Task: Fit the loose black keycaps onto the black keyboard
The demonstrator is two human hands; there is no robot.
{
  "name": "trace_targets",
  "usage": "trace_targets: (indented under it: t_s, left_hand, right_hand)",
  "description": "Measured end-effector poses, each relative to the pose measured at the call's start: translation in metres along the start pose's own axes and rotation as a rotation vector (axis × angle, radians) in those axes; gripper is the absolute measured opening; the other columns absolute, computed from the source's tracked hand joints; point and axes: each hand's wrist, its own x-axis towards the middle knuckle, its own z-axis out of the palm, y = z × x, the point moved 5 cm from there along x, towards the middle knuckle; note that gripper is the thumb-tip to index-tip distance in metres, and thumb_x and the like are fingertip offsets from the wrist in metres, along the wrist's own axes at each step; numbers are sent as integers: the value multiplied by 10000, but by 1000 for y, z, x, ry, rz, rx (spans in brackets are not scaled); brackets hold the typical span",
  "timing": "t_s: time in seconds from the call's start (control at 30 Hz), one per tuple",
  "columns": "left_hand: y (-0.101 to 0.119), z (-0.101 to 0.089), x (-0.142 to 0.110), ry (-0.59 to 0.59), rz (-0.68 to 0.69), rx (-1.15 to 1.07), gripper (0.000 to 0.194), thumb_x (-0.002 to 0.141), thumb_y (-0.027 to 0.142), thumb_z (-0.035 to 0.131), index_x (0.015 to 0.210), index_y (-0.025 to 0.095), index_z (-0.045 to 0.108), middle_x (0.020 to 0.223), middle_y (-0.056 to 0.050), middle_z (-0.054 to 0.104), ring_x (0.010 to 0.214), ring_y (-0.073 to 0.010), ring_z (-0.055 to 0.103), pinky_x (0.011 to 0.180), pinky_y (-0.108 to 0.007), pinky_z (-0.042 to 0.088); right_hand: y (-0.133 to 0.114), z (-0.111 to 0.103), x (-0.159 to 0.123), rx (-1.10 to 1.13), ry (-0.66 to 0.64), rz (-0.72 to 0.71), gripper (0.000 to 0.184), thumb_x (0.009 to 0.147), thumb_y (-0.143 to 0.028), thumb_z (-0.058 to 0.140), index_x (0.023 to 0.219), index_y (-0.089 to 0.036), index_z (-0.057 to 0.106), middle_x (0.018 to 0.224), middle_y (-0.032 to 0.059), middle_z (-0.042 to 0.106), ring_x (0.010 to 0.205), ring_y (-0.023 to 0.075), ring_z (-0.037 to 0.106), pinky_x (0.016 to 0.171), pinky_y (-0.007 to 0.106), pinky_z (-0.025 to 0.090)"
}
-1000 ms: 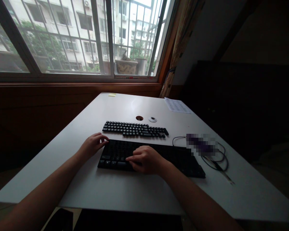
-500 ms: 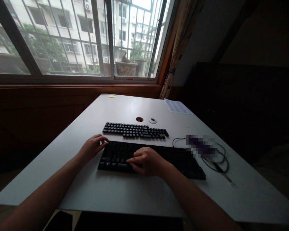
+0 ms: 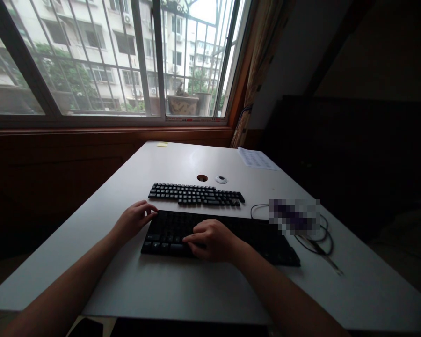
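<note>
A black keyboard (image 3: 259, 234) lies on the white table, with keycaps seated along its front left and a darker, seemingly bare area behind them. My left hand (image 3: 135, 219) steadies it at the far left corner, thumb and fingers closed on the edge. Over the keyboard's middle, my right hand (image 3: 212, 241) is bent with its fingertips pressed together at the front key rows. Whatever those fingertips may pinch is hidden. Behind the keyboard, loose black keycaps (image 3: 196, 194) stand in rows, set out in keyboard order.
To the right lie a blurred-out purple item (image 3: 293, 217), a coiled black cable (image 3: 331, 243) and a thin pointed tool (image 3: 331, 264). Farther back are a cable hole (image 3: 202, 178), a white ring cover (image 3: 221, 179), printed paper (image 3: 257, 159) and a yellow note (image 3: 162, 144).
Both hands stay at nearly the same spots on the keyboard. The whole scene sits slightly lower in the picture as the head view tilts up.
</note>
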Motion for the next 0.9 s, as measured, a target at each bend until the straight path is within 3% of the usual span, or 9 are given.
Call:
trace_targets:
  t_s: [0.9]
  left_hand:
    - [-5,-4,-2,12,23,34,201,950,389,593,957,239,726,858,-20,646,676,-135,587,627,-243,467]
  right_hand:
    - [-2,-1,2,-53,16,-11,204,891,-245,603,982,-227,786,677,-10,669,561,127,565,568,275,423]
